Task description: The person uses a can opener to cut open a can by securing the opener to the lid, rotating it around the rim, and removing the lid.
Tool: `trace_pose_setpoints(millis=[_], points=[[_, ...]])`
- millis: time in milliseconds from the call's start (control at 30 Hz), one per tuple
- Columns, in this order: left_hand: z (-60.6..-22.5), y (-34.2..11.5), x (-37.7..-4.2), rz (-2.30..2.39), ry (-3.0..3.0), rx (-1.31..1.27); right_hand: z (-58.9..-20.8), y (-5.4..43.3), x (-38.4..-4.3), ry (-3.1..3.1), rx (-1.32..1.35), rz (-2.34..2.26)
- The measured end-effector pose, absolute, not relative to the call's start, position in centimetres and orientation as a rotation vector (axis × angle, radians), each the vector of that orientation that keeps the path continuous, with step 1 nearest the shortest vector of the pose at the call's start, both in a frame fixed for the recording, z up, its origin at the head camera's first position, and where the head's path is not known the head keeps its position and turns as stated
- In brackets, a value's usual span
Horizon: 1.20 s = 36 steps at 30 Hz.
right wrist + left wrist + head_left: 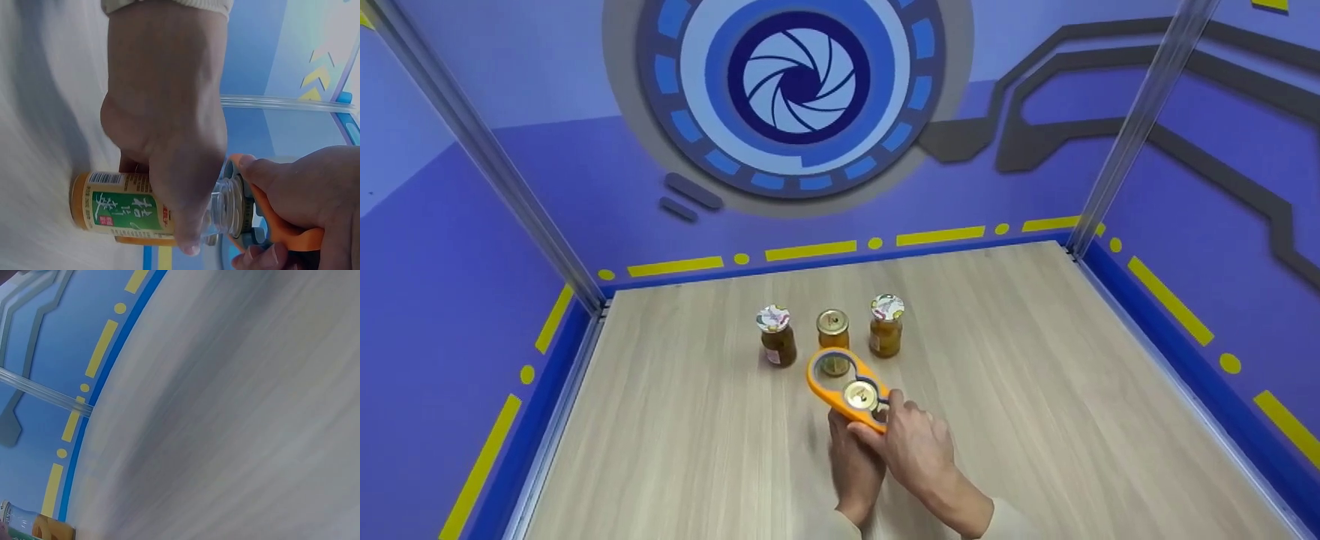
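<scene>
The left hand (855,459) was wrapped round a glass jar (126,209); the right hand (919,446), curled tight, gripped an orange opener (840,403) fitted around that jar's gold lid (860,395), just above the left hand; only the right wrist view showed its green label (135,211) and barcode (106,178); the head view showed, beyond the hands on a pale, wood-grained worktop (675,420), a gold-lidded jar (833,330) between a dark jar (779,346) and an amber jar (886,337), both with patterned tops.
</scene>
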<state>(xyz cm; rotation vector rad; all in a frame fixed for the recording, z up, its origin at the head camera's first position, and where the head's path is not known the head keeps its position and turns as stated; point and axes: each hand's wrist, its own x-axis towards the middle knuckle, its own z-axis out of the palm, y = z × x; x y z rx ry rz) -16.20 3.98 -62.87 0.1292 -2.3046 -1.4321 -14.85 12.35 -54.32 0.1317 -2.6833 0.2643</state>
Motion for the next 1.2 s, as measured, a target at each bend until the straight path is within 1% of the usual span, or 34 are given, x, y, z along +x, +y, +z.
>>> trace_pose_setpoints(millis=[100, 367, 533, 700, 967, 1100, 1200], points=[[-62.8, 3.6, -16.3, -1.401, -2.356, 0.081, -54.4, 12.7, -15.0, -2.654, 0.165, 0.273], [-62.3, 2.5, -16.6, -1.722, -2.385, 0.049, -54.3, 13.5, -15.2, -2.695, 0.228, 0.304], [-62.3, 1.8, -16.5, -1.674, -2.45, 0.004, -54.0, 14.1, -15.4, -2.779, 0.256, 0.339], [-62.2, 0.7, -16.6, -1.685, -2.466, -0.127, -54.0, 14.4, -15.7, -2.752, 0.318, 0.338], [-62.4, -1.9, -17.5, -1.727, -2.481, -0.418, -54.0, 14.6, -16.3, -2.744, 0.452, 0.395], [-61.8, -3.0, -18.0, -1.696, -2.58, -0.492, -53.9, 14.6, -16.5, -2.778, 0.495, 0.407], [-61.5, -3.9, -18.2, -1.768, -2.64, -0.505, -53.9, 14.4, -16.6, -2.816, 0.514, 0.421]])
